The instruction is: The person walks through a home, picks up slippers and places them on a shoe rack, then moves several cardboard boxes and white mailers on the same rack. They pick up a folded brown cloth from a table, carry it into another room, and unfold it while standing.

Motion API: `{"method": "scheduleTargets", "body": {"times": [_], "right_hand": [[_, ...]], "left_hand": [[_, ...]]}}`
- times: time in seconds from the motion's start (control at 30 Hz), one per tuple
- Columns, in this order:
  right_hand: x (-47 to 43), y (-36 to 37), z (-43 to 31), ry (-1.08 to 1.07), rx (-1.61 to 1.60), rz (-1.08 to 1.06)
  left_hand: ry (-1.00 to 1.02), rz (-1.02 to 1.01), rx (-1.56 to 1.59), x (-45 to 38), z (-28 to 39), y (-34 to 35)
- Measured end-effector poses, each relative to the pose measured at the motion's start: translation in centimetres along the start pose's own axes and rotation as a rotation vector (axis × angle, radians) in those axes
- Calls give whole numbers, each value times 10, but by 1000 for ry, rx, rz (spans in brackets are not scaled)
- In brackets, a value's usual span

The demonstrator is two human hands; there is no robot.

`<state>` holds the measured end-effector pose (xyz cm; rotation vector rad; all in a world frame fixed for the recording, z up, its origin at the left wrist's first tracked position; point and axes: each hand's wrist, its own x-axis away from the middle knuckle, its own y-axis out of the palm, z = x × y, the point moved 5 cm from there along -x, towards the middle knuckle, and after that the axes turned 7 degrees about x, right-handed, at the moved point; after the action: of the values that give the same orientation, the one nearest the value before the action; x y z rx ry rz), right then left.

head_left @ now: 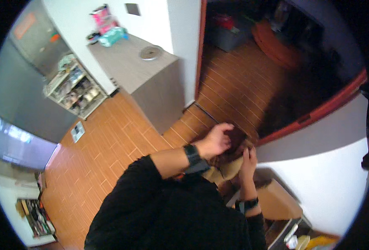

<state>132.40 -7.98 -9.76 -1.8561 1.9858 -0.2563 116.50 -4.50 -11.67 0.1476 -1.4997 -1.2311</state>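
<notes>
My left hand [217, 140], fingers curled, is over the left side of a blurred dark brown thing [236, 139]. At its right edge the upright fingers of my right hand [249, 159] appear to touch it. What this thing is, and whether either hand grips it, I cannot tell. Pale yellow material [231, 168] shows just below, between my forearms. Both wrists wear dark bands, and the black sleeves hide part of what lies beneath.
A tan chair [280, 200] with a metal frame stands by the white wall on the right. Ahead are a grey-brown cabinet [159, 97] bearing a round metal lid or tray [151, 53] and a red-framed doorway [200, 47]. A loaded rack [78, 90] stands at left.
</notes>
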Motion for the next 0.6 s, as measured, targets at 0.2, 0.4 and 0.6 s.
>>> {"method": "scheduleTargets", "body": {"times": [0.2, 0.4, 0.6], "right_hand": [[-104, 31, 6, 110, -303, 77], [-169, 16, -17, -17, -148, -44], [-229, 38, 10, 2, -116, -264]], "left_hand": [[-147, -382, -178, -4, 77, -14], [-254, 36, -181, -44, 101, -36], [-489, -189, -15, -123, 84, 23]]}}
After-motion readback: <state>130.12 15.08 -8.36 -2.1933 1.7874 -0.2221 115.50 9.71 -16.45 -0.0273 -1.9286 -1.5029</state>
